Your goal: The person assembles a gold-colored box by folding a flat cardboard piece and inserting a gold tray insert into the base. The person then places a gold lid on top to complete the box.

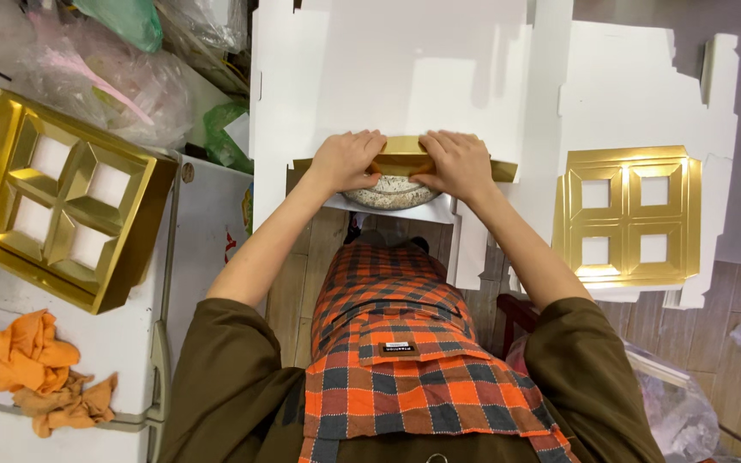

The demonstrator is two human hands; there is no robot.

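Both hands, left hand [346,160] and right hand [459,163], pinch the gold strip [405,159] edge.

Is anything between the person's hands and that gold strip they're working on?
Nothing visible. The left hand and right hand both rest directly on the gold strip, fingers pressing its middle, on the white card sheet.

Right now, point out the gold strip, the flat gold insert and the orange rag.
gold strip [403,157], head view, middle of its top face.
flat gold insert [626,214], head view, central cross.
orange rag [23,351], head view, upper bunch.
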